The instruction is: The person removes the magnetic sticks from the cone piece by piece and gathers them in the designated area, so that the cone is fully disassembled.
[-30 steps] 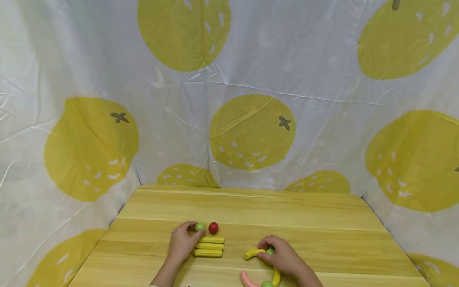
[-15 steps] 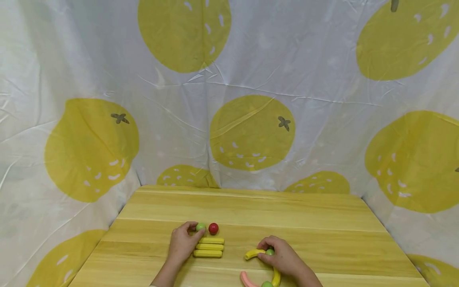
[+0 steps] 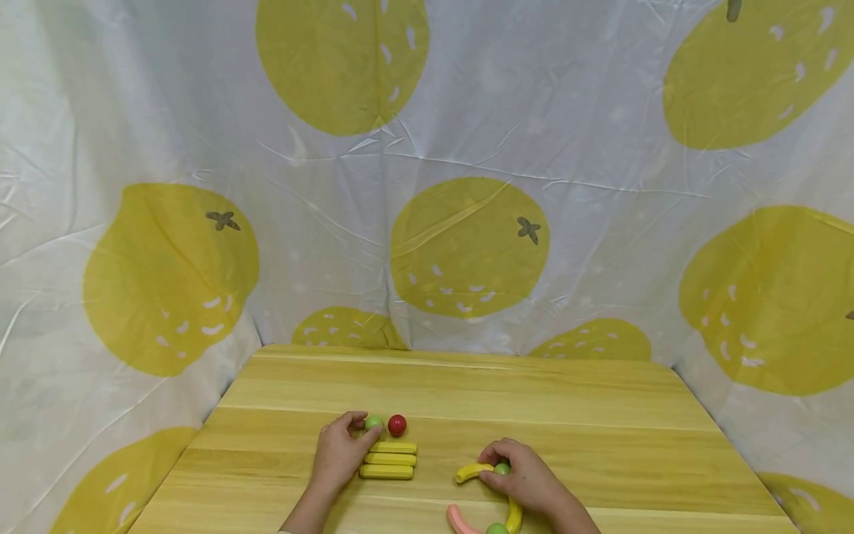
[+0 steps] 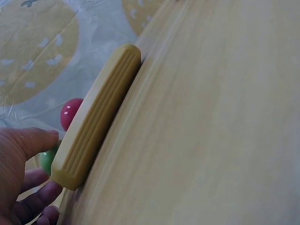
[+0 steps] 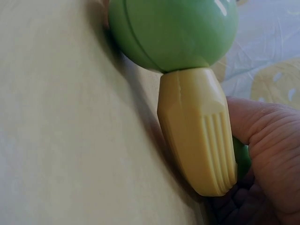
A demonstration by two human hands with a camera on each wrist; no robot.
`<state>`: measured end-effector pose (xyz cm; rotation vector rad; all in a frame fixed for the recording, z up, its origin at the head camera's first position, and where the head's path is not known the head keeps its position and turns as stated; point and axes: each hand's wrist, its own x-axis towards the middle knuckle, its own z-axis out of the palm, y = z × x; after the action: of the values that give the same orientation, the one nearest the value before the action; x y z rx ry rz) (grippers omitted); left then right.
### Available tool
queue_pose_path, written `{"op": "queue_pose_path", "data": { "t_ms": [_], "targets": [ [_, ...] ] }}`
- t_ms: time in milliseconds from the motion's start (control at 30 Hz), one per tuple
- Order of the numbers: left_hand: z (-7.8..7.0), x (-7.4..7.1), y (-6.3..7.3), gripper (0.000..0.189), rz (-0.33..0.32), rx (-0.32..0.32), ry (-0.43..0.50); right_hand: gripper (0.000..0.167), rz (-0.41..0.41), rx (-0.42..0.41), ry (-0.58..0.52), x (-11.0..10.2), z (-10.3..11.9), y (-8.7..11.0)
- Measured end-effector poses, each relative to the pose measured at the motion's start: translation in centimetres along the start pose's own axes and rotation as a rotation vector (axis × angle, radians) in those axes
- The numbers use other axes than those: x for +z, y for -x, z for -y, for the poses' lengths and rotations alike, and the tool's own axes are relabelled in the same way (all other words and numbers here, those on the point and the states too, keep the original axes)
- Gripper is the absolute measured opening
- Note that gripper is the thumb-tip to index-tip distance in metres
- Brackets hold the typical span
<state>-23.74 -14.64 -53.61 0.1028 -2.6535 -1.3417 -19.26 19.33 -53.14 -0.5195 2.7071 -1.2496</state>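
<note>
My left hand (image 3: pixel 340 449) pinches a green ball (image 3: pixel 373 423) between thumb and fingers, beside a red ball (image 3: pixel 397 425). Just in front lie three straight yellow toy rods (image 3: pixel 388 472) side by side; the nearest yellow rod (image 4: pixel 96 117) partly covers both balls in the left wrist view. At the right, my right hand (image 3: pixel 527 478) grips one end of a curved yellow rod (image 3: pixel 470 472) where it meets another green ball (image 3: pixel 503 469). From that ball a second curved yellow rod (image 5: pixel 197 136) runs to a nearer green ball (image 5: pixel 173 33). My right fingertips are partly hidden.
A curved pink rod (image 3: pixel 460 519) joins the nearer green ball, at the bottom edge of the head view. The wooden table (image 3: pixel 467 386) ends at a white cloth (image 3: pixel 600 259) with yellow fruit prints, hanging at the back and sides.
</note>
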Motion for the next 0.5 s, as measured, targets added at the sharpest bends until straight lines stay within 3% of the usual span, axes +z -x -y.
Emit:
{"op": "queue_pose_path", "data": {
  "t_ms": [167, 300, 400, 500],
  "targets": [
    [-0.1, -0.1, 0.1, 0.049, -0.027, 0.005, -0.002, 0.013, 0.002, -0.004, 0.002, 0.0, 0.0, 0.0],
    [-1.3, -0.5, 0.7, 0.046, -0.105, 0.036, -0.053, 0.013, 0.005, 0.008, 0.018, 0.0, 0.2, 0.0],
    [-3.4, -0.8, 1.6, 0.035, -0.173, 0.126, -0.095, 0.013, -0.003, 0.027, 0.038, -0.1, 0.4, 0.0],
    [-5.9, -0.8, 3.1, 0.018, -0.171, 0.266, -0.124, 0.014, -0.022, 0.055, 0.053, -0.2, 0.6, 0.1]
  ]
}}
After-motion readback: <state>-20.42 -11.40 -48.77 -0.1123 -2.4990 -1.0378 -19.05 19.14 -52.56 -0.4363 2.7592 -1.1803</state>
